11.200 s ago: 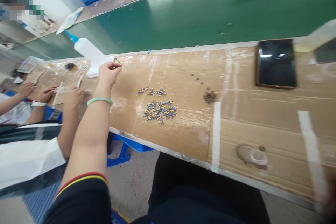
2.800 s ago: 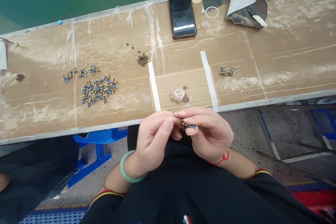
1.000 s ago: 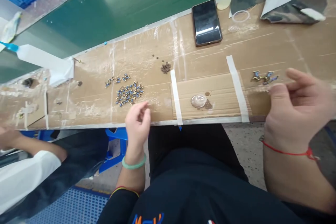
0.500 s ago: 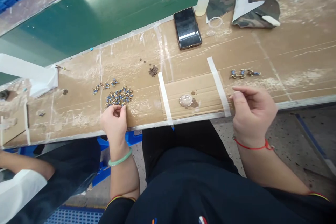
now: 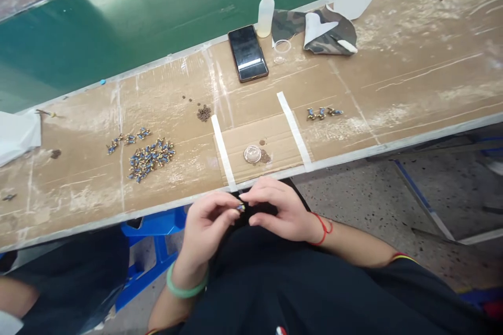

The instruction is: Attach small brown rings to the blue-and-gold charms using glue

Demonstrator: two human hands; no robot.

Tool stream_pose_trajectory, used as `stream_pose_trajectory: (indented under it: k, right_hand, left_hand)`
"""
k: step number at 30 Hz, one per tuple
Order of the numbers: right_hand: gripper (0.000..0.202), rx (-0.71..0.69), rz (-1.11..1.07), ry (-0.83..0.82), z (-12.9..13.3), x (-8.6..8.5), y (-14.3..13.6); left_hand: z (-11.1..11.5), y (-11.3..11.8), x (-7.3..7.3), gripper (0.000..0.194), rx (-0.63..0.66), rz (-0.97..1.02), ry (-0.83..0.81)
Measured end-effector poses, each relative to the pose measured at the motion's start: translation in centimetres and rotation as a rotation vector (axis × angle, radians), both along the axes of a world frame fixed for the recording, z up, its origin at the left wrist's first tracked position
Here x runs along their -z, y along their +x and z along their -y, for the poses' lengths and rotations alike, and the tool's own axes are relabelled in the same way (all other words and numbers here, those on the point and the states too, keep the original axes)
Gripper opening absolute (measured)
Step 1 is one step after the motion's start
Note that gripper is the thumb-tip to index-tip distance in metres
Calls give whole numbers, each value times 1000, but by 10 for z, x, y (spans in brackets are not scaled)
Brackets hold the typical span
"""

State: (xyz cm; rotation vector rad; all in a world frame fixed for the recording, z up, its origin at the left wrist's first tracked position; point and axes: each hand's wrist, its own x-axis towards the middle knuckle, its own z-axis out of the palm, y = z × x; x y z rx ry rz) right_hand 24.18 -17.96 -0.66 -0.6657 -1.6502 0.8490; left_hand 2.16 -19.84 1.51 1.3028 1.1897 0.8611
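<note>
Just off the near edge of the counter, the left hand pinches a small blue-and-gold piece at its fingertips, apparently to leave it exposed to the right hand, whose fingers are spread (any contact is unclear).

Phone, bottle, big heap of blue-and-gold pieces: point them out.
Phone point(image 5: 248, 53): head view, middle of screen.
Bottle point(image 5: 266, 13): head view, middle of body.
Heap point(image 5: 151, 158): head view, pieces near its middle.
</note>
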Motion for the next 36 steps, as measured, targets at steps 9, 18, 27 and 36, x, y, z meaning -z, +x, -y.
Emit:
stream_pose_trajectory:
  k: [9,18,27,36]
  right_hand:
    - [14,-48,-231,-351,13,13,-1]
    - [8,56,-412,-370,-2,8,10]
    - [11,130,-363,-393,-3,12,15]
    - [9,145,-348,-427,0,23,22]
  left_hand:
    - [-16,36,7,57,40,437,-175]
    - [-134,8,-8,18,-261,-331,224]
    - [-285,-41,4,9,-393,-778,253]
    - [-282,-26,4,32,-301,-840,313]
